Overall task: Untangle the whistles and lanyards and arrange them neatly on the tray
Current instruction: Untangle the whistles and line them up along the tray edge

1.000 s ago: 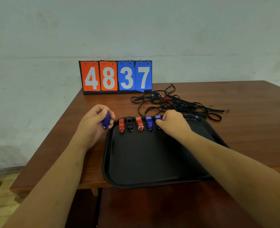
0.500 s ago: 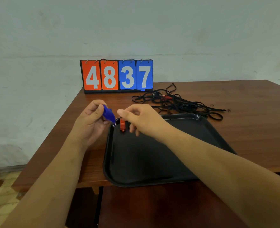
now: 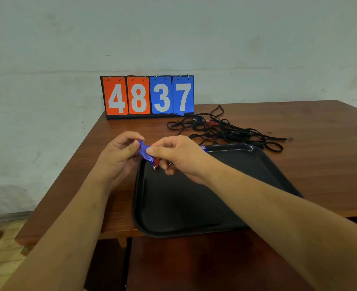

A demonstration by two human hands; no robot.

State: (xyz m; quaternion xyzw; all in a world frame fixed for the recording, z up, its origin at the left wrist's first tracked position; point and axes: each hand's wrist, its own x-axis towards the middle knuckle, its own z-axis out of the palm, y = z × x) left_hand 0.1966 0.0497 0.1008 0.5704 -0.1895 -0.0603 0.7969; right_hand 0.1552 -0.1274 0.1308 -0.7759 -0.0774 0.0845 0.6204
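Observation:
A blue whistle (image 3: 144,151) hangs over the far left corner of the black tray (image 3: 194,202). My left hand (image 3: 118,156) pinches its left end and my right hand (image 3: 177,156) pinches its right end. Behind my right hand, a row of whistles lies along the tray's far edge; only a bit of a red whistle (image 3: 156,161) and a blue tip (image 3: 204,148) show. A tangle of black lanyards (image 3: 226,129) lies on the table beyond the tray, with a red whistle part in it.
A flip scoreboard (image 3: 148,96) reading 4837 stands at the table's back edge against the wall. The wooden table (image 3: 320,148) extends to the right of the tray. The tray's near edge overhangs the table front.
My right hand left the row of whistles at the tray's far edge and moved left to the blue whistle that my left hand holds; both hands now hold it.

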